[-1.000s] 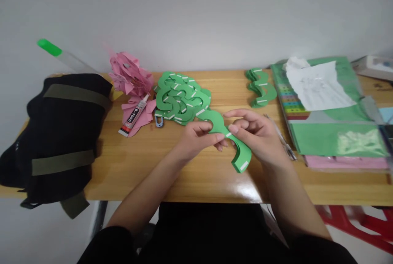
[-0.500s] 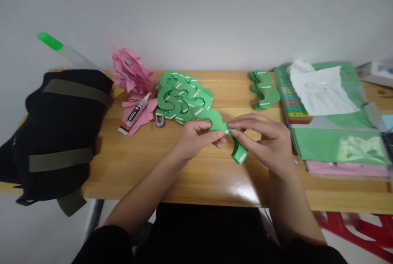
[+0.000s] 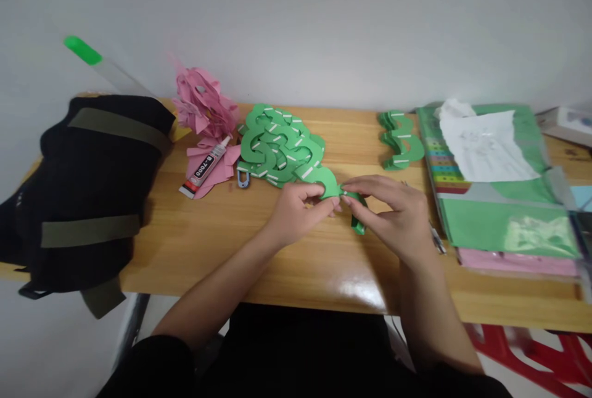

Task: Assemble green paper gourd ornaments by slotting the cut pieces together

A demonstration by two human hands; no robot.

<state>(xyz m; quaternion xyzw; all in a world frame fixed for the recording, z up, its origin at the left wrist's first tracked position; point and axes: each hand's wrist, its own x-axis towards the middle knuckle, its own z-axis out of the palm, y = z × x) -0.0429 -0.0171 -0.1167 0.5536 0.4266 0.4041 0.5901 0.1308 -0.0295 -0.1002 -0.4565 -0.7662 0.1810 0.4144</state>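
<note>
Between my two hands is a curved green paper cutout (image 3: 328,181) with small white strips on it. My left hand (image 3: 298,210) pinches it at its lower end, thumb on top. My right hand (image 3: 386,210) grips the join beside it with thumb and fingertips, and a further green curved part (image 3: 359,225) hangs below those fingers, seen nearly edge-on. Just behind my left hand lies a heap of similar green cutouts (image 3: 277,145), overlapping and marked with white strips. The cutout in my hands touches or overlaps the heap's near edge; which one, I cannot tell.
A glue tube (image 3: 206,166) lies on pink paper pieces (image 3: 208,102) at the left, near a small blue clip (image 3: 243,178). A black bag (image 3: 92,194) covers the left end. Further green cutouts (image 3: 401,142) and a plastic-covered green paper pack (image 3: 490,213) are on the right.
The hanging green part has turned from showing its flat face and white strip to nearly edge-on. Both hands stay close together on the cutout. The whole view has shifted slightly.
</note>
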